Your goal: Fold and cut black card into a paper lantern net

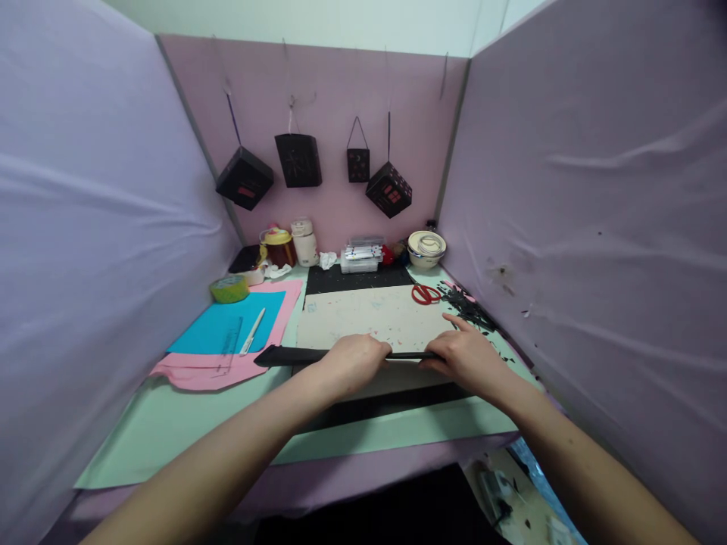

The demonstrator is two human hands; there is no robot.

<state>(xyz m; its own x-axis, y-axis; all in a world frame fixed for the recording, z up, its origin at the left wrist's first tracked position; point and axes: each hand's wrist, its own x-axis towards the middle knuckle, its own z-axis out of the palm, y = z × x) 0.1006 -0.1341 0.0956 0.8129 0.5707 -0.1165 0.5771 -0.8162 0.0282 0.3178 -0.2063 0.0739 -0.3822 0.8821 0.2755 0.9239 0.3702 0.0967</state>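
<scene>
Both hands hold a long black paper strip (295, 356) near the front edge of the counter (170, 431). The left hand (353, 362) is curled over its middle, and the right hand (466, 356) pinches its right end with the index finger stretched out. The strip lies across a grey mat (369, 314). Red scissors (425, 294) rest toward the back right corner.

Scissors (425, 294) behind board (369, 322)

Bare grey mat (369, 314) ahead, red scissors (425, 294) and black scraps (469, 306) right, ruler (230, 344) left
</scene>
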